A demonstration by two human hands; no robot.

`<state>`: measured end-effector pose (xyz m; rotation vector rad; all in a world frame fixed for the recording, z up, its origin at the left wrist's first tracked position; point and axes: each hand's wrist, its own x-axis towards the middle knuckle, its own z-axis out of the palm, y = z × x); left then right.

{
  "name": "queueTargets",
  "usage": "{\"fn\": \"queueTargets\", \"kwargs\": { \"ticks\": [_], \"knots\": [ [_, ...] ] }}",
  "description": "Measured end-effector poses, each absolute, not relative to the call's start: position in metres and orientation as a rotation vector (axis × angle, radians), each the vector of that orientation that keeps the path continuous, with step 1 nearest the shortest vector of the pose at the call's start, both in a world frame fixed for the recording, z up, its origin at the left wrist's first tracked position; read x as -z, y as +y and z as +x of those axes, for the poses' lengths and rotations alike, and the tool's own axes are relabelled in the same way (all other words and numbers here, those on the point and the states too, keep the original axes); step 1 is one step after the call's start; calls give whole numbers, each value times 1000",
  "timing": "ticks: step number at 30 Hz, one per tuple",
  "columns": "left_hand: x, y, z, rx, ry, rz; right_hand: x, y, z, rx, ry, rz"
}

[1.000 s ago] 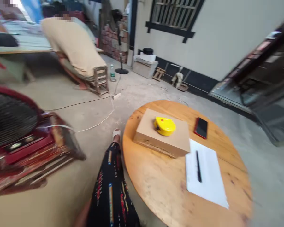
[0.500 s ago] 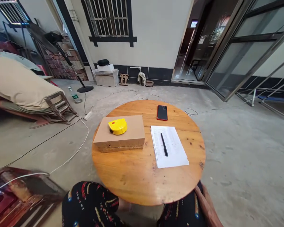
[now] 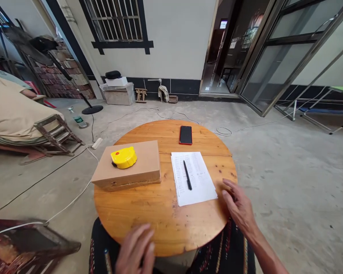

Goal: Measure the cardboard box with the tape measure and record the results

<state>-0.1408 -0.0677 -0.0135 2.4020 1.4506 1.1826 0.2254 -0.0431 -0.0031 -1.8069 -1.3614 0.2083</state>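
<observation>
My left hand [image 3: 137, 249] hovers over the near edge of the round wooden table [image 3: 160, 217], fingers apart, slightly blurred, holding nothing. At the table's right edge is my right hand [image 3: 238, 201], fingers a little bent and apart, also holding nothing; it is nearest to the stack of white paper sheets [image 3: 198, 190]. A black pen [image 3: 188, 175] lies on the top sheet. On the left of the table rests a brown cardboard box [image 3: 144, 163], with a yellow tape measure [image 3: 124, 157] on its lid. A phone with a red edge [image 3: 185, 135] lies behind the paper.
A white cable [image 3: 71, 203] and a power strip [image 3: 97, 143] are on the floor to the left. Beyond them stand a plastic bottle [image 3: 78, 118], a fan base [image 3: 92, 109] and a small wooden ladder-like frame [image 3: 58, 133]. A glass door [image 3: 286, 64] stands at the right.
My left hand has come into view over the near table edge. My right hand has risen from beside my thigh to the table's right edge. The view has shifted slightly.
</observation>
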Motion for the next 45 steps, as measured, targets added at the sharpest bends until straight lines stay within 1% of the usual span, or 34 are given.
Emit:
{"fn": "queueTargets", "kwargs": {
  "ticks": [1, 4, 8, 16, 27, 34, 45],
  "knots": [
    [8, -58, -118, -1200, 1395, 2476, 7, -33, 222, -186, -1443, -1783],
    [1, -33, -66, -1034, 1384, 2558, 18, -17, 218, -117, -1591, -1792],
    [7, -13, -40, -922, 1390, 2537, 21, -17, 217, -95, -1634, -1824],
    [20, -6, -37, -881, 1413, 2545, 17, -20, 212, -49, -1673, -1780],
    [16, -8, -34, -937, 1426, 2485, 13, -22, 207, 22, -1690, -1773],
    [13, -10, -36, -882, 1405, 2503, 13, -22, 204, 63, -1734, -1735],
    [14, -10, -38, -886, 1382, 2518, 25, -31, 218, -27, -1785, -1592]
  ]
}}
